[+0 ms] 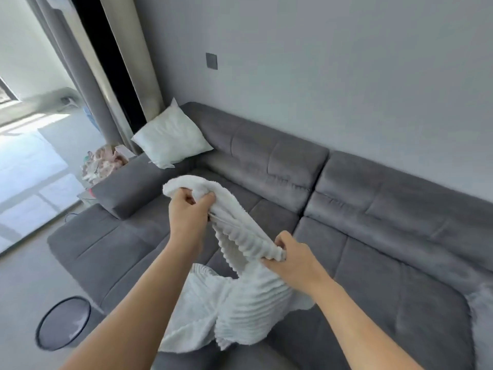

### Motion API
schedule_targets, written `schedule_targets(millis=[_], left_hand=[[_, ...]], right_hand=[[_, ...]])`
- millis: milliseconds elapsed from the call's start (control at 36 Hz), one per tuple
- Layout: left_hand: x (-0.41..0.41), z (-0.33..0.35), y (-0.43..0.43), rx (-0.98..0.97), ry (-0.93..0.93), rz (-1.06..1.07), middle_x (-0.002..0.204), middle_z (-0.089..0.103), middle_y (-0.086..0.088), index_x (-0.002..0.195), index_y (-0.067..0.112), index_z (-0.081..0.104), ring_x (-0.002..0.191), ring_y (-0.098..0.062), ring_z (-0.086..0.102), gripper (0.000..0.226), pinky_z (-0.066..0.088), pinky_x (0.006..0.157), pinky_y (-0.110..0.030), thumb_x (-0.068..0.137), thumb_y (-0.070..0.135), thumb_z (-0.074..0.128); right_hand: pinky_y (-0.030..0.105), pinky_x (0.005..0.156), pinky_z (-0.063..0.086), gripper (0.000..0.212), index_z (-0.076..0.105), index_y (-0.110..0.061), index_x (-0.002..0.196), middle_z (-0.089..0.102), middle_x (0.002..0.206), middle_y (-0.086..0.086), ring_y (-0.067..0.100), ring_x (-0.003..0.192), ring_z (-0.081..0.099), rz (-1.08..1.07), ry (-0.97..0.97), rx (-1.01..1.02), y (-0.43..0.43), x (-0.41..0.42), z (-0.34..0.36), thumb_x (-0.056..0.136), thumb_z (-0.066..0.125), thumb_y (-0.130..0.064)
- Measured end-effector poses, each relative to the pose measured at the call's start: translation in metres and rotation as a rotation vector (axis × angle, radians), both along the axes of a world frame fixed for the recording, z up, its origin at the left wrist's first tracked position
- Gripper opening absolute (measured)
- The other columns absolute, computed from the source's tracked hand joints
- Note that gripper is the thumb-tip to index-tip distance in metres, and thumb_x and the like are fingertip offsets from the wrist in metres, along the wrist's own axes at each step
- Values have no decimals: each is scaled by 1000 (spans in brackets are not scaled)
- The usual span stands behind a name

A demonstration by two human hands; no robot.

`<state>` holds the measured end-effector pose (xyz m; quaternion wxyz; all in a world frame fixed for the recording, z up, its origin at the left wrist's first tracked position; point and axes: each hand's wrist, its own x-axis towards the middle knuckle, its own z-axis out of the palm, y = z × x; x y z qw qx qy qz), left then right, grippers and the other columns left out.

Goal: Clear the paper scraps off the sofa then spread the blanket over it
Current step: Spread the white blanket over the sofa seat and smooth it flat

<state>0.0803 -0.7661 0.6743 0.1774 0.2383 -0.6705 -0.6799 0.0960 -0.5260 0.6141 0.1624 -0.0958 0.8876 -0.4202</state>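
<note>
Above the middle of the seat, the white ribbed blanket hangs bunched between our hands, its lower folds slumped on the cushion nearest us. Our left hand is closed in a fist round a wad of the fleecy edge, held higher and farther out; our right hand pinches another stretch of the same edge, lower and closer in, fingers curled tight. The fabric between them sags in a short loop, so we judge we hold only a small part of one side.

To do this step well, we should work our hands outward along the edge until each reaches a corner, and only then draw them wide apart. With the edge taut we can lift, let the bulk fall open, and float it toward the backrest, laying it so the ribs run straight.

The grey sofa shows no paper scraps that we can see, so the clearing seems done. A white pillow leans in the far corner where the backrest meets the armrest; we should stop short of burying it or smooth the cloth round it. On the floor at our left stands a round dark bin, well clear of the throw.
</note>
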Motion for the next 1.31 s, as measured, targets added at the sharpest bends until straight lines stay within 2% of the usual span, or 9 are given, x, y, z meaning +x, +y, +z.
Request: schedule_targets(millis=[278,389,500,584,722,834,1000,1139,1306], left_hand=[[-22,37,55,-255,180,111,57,45,15,63,21,41,58,-8,43,40,41,58,-28,82,19,76],[-50,74,55,-314,178,126,86,52,-6,61,25,38,81,-20,51,37,46,74,-40,75,38,70],[-62,92,53,-1131,156,255,140,43,-2,61,29,44,139,-29,31,28,15,110,-40,77,42,62],[-69,90,53,-1391,138,65,153,38,-1,56,28,46,150,-28,16,29,5,117,-53,78,32,65],[-85,74,62,-984,13,-529,163,35,0,57,16,39,157,-16,5,48,13,122,-54,90,22,72],[-101,60,82,-584,146,-580,147,55,-3,51,13,37,150,-5,28,47,26,123,-41,86,-7,61],[-146,43,97,-11,160,-746,81,75,-23,43,17,27,70,-25,71,41,53,63,-28,61,-10,53],[-198,20,86,-325,30,-1020,55,26,-10,53,11,28,52,-29,24,41,12,57,-40,69,8,65],[-252,-16,69,-607,-149,-1160,66,48,0,82,25,57,61,-21,40,40,29,56,-34,71,50,87]], right_hand=[[30,60,38,47,36,-23,67,45,74,-3,18,66,49,135,258,85,67,-33,38,94,58,-54],[24,56,31,40,38,-20,69,41,70,-6,11,58,38,237,170,15,77,-62,66,102,52,-37],[34,52,28,45,35,-20,62,39,56,-2,14,51,36,-66,358,-30,100,-86,83,97,56,-40],[34,52,27,47,36,-21,60,37,52,-8,10,48,34,-126,378,-50,120,-98,87,94,59,-42],[34,51,24,50,31,-20,57,32,49,-7,9,47,32,-300,484,-126,143,-108,89,93,64,-26],[32,51,24,53,29,-21,56,29,49,-10,8,46,29,-201,415,-97,156,-124,94,95,63,-35],[27,49,23,60,28,-22,54,28,51,-7,11,48,28,-197,355,-27,195,-155,98,89,64,-55],[21,44,21,66,26,-22,52,27,49,-9,10,45,26,-129,265,133,225,-182,97,85,63,-65],[26,47,21,63,26,-22,55,26,52,-7,10,46,27,-172,189,193,239,-207,74,81,58,-69]])
